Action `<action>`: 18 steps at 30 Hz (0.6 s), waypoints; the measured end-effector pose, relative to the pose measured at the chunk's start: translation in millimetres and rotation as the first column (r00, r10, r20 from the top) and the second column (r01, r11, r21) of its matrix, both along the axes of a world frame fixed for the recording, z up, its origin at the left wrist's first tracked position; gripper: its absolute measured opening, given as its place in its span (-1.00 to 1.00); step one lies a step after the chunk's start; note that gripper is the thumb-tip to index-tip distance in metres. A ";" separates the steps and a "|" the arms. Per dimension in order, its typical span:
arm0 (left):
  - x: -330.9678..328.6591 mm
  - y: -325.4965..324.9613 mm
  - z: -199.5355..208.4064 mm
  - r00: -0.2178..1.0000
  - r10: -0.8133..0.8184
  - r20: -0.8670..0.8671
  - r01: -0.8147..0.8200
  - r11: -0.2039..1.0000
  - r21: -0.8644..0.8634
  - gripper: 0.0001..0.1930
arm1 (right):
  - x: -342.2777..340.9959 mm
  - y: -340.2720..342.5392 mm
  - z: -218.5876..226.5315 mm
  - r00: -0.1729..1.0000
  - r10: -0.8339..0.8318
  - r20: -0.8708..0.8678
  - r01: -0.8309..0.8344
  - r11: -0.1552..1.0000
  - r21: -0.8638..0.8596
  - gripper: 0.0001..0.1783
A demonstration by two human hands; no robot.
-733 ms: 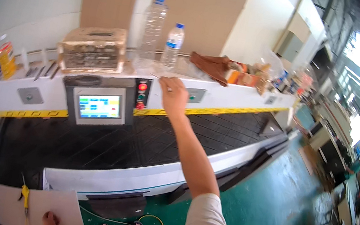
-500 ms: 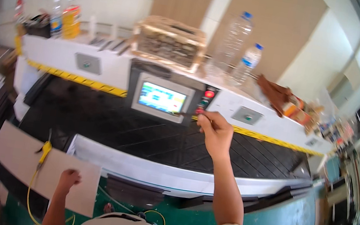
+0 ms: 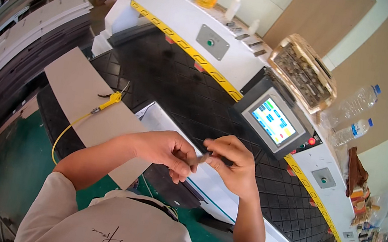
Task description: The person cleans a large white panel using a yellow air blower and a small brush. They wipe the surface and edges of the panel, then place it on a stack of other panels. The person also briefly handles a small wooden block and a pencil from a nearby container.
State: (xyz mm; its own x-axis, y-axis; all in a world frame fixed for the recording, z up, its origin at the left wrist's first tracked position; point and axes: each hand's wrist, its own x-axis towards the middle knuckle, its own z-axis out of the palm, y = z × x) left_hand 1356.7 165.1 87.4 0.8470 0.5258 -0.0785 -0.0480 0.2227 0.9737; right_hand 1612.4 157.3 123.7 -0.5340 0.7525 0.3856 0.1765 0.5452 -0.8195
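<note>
Fingers (image 3: 178, 145) of the left hand (image 3: 161, 147) and right hand (image 3: 235, 166) meet at a small grey piece (image 3: 201, 158) on the screen's (image 3: 273, 121) near side; which grip is clamped on it, I can't tell. Left of the screen, a yellow air gun (image 3: 114, 98) lies on a board (image 3: 77, 80); behind the screen stands a box (image 3: 304, 73).

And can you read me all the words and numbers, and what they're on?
None read clearly enough to quote.
Shirt: dark, loopy script, too squiggly to read surely.
Touchscreen: coloured boxes, writing too small.
Small blue-capped bottle: blue-and-white label, too small.
Yellow strip: dark outlined shapes, no readable words.
</note>
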 end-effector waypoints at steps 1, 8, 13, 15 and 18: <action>-3.7 -3.3 -4.4 0.999 0.039 -0.013 -0.039 0.999 -0.015 -0.83 | -5.9 1.2 -3.8 0.999 -0.007 -0.041 0.004 0.998 -0.065 -0.67; -20.9 -37.5 -10.6 0.874 0.478 -0.088 -0.480 0.877 -0.001 -0.81 | -44.9 12.2 -41.9 0.981 0.044 -0.187 -0.098 0.951 -0.293 -0.76; -37.3 -43.9 -13.7 0.810 0.573 -0.126 -0.564 0.819 0.102 -0.79 | -76.1 23.2 -44.8 0.993 0.059 -0.105 -0.085 0.961 -0.263 -0.85; -46.1 -44.1 -18.6 0.778 0.610 -0.150 -0.565 0.783 0.259 -0.79 | -85.5 26.3 -47.7 0.996 0.069 -0.061 -0.083 0.961 -0.264 -0.89; -57.7 -38.6 -25.2 0.718 0.681 -0.145 -0.608 0.714 0.347 -0.81 | -100.9 35.7 -48.1 0.997 0.073 -0.009 -0.073 0.961 -0.266 -0.91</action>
State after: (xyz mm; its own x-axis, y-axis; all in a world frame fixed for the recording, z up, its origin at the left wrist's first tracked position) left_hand 1299.0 126.5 62.2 0.2614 0.9651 -0.0135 0.1613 -0.0299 0.9865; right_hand 1511.5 193.0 75.6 -0.5914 0.7869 0.1765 0.1453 0.3192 -0.9365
